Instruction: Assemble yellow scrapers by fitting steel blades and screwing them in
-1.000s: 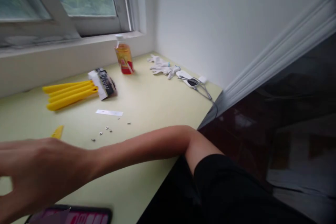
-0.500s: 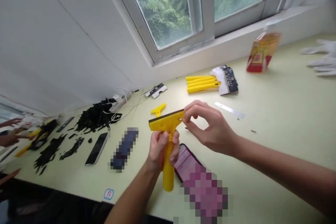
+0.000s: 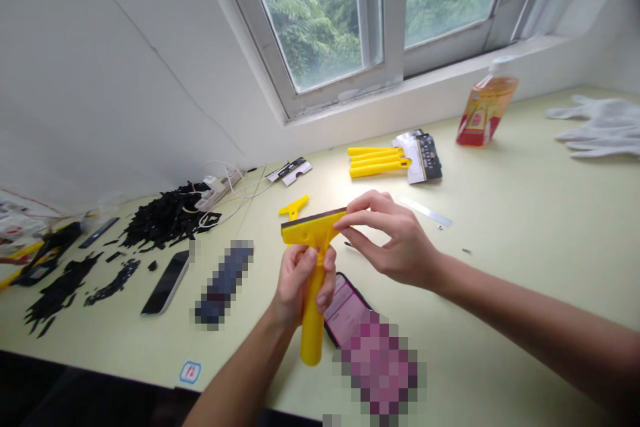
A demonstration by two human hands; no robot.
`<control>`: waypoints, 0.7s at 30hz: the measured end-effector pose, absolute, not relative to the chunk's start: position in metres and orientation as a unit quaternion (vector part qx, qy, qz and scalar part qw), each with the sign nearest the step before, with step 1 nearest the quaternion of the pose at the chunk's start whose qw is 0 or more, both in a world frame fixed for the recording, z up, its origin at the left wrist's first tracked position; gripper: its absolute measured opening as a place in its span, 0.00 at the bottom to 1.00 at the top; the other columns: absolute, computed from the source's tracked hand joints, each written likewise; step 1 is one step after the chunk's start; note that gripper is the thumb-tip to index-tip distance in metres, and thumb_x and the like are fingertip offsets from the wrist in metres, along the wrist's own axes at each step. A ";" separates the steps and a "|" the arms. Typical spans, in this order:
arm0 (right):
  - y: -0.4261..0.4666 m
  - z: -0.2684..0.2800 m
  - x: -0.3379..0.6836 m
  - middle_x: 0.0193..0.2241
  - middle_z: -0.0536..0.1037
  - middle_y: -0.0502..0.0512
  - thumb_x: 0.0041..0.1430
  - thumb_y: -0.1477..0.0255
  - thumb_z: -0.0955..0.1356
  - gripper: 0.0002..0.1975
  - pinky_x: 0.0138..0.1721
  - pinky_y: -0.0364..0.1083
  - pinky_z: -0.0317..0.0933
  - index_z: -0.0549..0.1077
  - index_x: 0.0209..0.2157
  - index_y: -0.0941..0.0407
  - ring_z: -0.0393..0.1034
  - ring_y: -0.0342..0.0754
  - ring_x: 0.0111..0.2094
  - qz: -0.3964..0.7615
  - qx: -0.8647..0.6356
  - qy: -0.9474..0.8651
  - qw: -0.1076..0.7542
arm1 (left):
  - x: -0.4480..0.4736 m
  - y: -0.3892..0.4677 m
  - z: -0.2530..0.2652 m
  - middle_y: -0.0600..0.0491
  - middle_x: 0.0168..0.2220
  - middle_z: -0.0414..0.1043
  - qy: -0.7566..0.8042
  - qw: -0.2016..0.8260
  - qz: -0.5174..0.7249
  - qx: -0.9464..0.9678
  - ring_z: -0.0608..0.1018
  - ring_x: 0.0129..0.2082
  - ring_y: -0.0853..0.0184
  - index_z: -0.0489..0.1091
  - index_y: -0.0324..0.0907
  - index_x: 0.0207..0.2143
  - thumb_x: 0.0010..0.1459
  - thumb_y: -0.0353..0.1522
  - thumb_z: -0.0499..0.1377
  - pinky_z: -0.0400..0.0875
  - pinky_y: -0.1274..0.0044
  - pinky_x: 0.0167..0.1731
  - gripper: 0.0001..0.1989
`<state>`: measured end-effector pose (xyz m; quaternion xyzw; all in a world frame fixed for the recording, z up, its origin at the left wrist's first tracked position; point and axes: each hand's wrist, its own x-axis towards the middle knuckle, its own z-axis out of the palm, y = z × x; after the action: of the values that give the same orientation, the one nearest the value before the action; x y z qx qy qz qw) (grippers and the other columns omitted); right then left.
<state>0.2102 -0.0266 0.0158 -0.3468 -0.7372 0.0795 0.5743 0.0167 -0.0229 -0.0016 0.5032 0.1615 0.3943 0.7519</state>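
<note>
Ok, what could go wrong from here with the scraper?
The left hand grips the scraper with the phone close by; a slip might knock it. The right hand is right by the scraper's dark edge, which could nick it if sharp. The metal bit near the right arm might get brushed away.

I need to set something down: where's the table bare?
Bare table lies between the bottle, gloves and metal strip, and right of the pink-screened phone, below the right forearm. The left end is crowded with black scraps and another phone.
</note>
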 end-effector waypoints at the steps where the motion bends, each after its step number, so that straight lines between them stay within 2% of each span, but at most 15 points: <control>1: -0.027 0.016 0.210 0.36 0.73 0.54 0.60 0.76 0.68 0.06 0.41 0.51 0.63 0.76 0.38 0.53 0.69 0.49 0.39 0.092 -0.351 -0.733 0.576 | 0.017 -0.023 -0.001 0.59 0.16 0.57 0.161 0.750 0.397 0.504 0.58 0.10 0.79 0.66 0.38 0.33 0.67 0.38 0.50 0.58 0.87 0.11 0.14; 5: -0.027 0.018 0.209 0.40 0.70 0.55 0.60 0.74 0.69 0.05 0.44 0.50 0.64 0.74 0.39 0.53 0.67 0.48 0.43 0.183 -0.362 -0.697 0.592 | 0.017 -0.023 -0.001 0.59 0.17 0.57 0.157 0.743 0.397 0.516 0.58 0.10 0.80 0.66 0.38 0.33 0.66 0.38 0.51 0.59 0.87 0.12 0.14; 9: -0.026 0.019 0.208 0.46 0.70 0.56 0.61 0.73 0.68 0.08 0.43 0.49 0.65 0.70 0.43 0.53 0.67 0.50 0.48 0.303 -0.343 -0.661 0.594 | 0.016 -0.024 -0.001 0.59 0.17 0.59 0.159 0.741 0.392 0.521 0.60 0.11 0.79 0.66 0.38 0.33 0.67 0.38 0.51 0.59 0.87 0.12 0.14; 14: -0.025 0.014 0.204 0.40 0.73 0.53 0.62 0.72 0.68 0.11 0.40 0.47 0.66 0.65 0.45 0.54 0.69 0.45 0.39 0.436 -0.310 -0.615 0.579 | 0.014 -0.024 -0.002 0.59 0.18 0.58 0.150 0.749 0.389 0.514 0.61 0.11 0.80 0.67 0.37 0.33 0.67 0.38 0.51 0.59 0.87 0.12 0.14; 18: -0.020 0.017 0.204 0.42 0.74 0.54 0.63 0.69 0.67 0.14 0.41 0.48 0.68 0.63 0.49 0.53 0.70 0.45 0.39 0.454 -0.309 -0.622 0.558 | 0.014 -0.023 -0.002 0.58 0.22 0.59 0.143 0.760 0.392 0.497 0.60 0.12 0.81 0.67 0.37 0.33 0.67 0.37 0.51 0.61 0.88 0.11 0.14; 21: -0.021 0.024 0.222 0.48 0.73 0.58 0.64 0.66 0.65 0.20 0.44 0.51 0.69 0.60 0.56 0.53 0.71 0.50 0.46 0.382 -0.363 -0.669 0.524 | 0.014 -0.018 -0.001 0.58 0.24 0.59 0.160 0.755 0.405 0.490 0.60 0.12 0.82 0.67 0.38 0.32 0.67 0.37 0.51 0.61 0.89 0.11 0.14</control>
<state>0.2222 -0.0214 0.0237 -0.3626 -0.6694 0.3817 0.5242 0.0139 -0.0185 -0.0009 0.4898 0.1596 0.4052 0.7553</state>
